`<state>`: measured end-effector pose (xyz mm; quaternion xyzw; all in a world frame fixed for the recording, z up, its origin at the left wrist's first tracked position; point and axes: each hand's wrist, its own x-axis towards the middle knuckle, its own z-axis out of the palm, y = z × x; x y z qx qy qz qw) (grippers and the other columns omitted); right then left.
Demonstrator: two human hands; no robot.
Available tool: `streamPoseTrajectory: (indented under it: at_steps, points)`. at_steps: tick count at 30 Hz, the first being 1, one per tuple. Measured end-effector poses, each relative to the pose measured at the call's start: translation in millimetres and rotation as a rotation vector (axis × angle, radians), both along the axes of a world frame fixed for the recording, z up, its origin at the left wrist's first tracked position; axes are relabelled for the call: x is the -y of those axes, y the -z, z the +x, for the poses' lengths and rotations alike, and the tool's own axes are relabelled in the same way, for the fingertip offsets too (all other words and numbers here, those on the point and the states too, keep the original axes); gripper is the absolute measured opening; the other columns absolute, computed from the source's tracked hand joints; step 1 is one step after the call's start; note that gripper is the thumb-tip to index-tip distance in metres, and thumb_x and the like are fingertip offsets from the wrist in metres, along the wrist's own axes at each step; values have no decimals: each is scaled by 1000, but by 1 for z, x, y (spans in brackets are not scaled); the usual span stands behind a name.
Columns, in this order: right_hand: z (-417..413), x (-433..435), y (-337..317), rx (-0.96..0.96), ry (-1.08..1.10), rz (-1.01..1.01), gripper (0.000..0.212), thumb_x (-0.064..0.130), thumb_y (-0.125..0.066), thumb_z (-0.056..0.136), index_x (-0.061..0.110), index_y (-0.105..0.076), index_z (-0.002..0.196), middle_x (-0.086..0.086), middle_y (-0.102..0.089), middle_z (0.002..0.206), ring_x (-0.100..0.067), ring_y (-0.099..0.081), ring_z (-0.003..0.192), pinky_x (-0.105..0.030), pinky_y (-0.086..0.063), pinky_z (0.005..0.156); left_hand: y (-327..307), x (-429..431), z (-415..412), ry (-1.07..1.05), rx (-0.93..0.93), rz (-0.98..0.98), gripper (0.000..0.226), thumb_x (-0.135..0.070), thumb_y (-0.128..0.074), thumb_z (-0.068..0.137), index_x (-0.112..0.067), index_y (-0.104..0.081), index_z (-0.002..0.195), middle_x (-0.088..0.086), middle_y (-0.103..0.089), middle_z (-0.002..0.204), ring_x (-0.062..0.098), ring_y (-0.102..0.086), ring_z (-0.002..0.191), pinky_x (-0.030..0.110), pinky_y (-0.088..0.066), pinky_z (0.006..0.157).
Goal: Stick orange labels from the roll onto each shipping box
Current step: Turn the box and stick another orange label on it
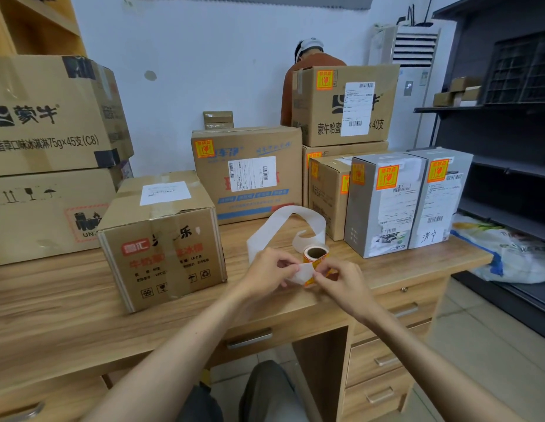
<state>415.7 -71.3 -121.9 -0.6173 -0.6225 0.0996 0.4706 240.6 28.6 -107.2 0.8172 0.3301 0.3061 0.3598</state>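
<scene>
Shipping boxes of brown cardboard (249, 175) and two grey cartons (383, 208) line the back of the pale wooden desk (67, 300), with orange square stickers (387, 177) on their faces. A nearer brown carton (161, 248) at left shows only a white slip (165, 192). Curling white backing strip (283, 220) loops behind the small orange label roll (316, 254) standing on the desk. Left hand (266, 274) pinches the liner's end; right hand (341, 284) pinches an orange label (310, 281) beside it.

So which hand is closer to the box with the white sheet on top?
Left. The left hand sits just right of the box; the right hand is farther right still.
</scene>
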Motion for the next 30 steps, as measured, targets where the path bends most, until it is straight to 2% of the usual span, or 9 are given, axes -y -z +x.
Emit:
streamPoseTrajectory:
  at_steps: [3, 6, 12, 16, 19, 22, 26, 28, 30]
  points:
    - [4, 8, -2, -126, -14, -10, 19, 17, -72, 83, 18, -65, 65, -2, -63, 66, -11, -51, 61, -29, -41, 59, 2, -4, 1, -53, -3, -20, 12, -15, -68, 96, -18, -79, 98, 4, -73, 93, 25, -72, 83, 35, -63, 66]
    - [12, 14, -1, -208, -6, -14, 20, 13, -71, 82, 14, -62, 64, -8, -61, 67, -21, -49, 64, -34, -40, 62, 3, -7, 3, -87, -12, -33, 12, -16, -68, 97, -15, -79, 102, 5, -73, 94, 26, -72, 82, 40, -64, 68]
    - [23, 28, -10, -272, -2, 23, 21, -2, -65, 81, 5, -56, 63, -8, -52, 61, -9, -45, 60, -28, -35, 60, 4, -5, 4, -96, 0, -61, 14, -16, -66, 97, -16, -79, 103, 3, -72, 96, 25, -71, 84, 33, -62, 62]
    - [25, 32, -20, -295, 14, 109, 20, 2, -65, 81, 8, -54, 65, -5, -49, 61, -10, -43, 61, -29, -33, 58, -2, -1, 3, -113, 11, -69, 22, -21, -66, 98, -20, -74, 119, 5, -70, 105, 21, -69, 85, 30, -62, 61]
    - [18, 28, -29, -102, 67, 194, 20, 13, -67, 84, 15, -55, 67, 2, -53, 63, -7, -45, 60, -27, -37, 58, -16, 7, 0, -111, 87, -38, 30, -27, -65, 98, -25, -68, 128, 1, -61, 117, 16, -65, 85, 24, -54, 52]
    - [2, 17, -39, 167, 108, 255, 18, 24, -66, 86, 22, -55, 71, 10, -52, 67, -10, -50, 62, -23, -36, 54, -36, 18, -6, -179, 152, 35, 16, -37, -67, 96, -27, -76, 104, -8, -62, 97, 15, -59, 78, 26, -46, 50]
    - [-35, -2, -50, 447, 123, 354, 15, 23, -64, 88, 21, -54, 78, 11, -51, 76, -10, -51, 59, -26, -39, 47, -61, 31, -27, -281, 194, 38, 30, -53, -67, 91, -26, -77, 83, -14, -65, 76, 7, -54, 65, 29, -40, 55]
    - [-55, -12, -53, 546, 104, 411, 13, 21, -65, 87, 19, -56, 78, 10, -51, 76, -9, -45, 55, -17, -28, 43, -68, 34, -42, -333, 209, 50, 32, -53, -68, 90, -25, -78, 81, -18, -67, 72, 3, -51, 57, 29, -38, 55]
    - [-74, -23, -54, 609, 91, 457, 13, 17, -67, 85, 17, -56, 78, 7, -51, 76, -12, -43, 51, -17, -20, 42, -74, 33, -59, -406, 220, 72, 26, -50, -73, 88, -26, -80, 80, -16, -71, 76, 0, -54, 59, 26, -41, 60]
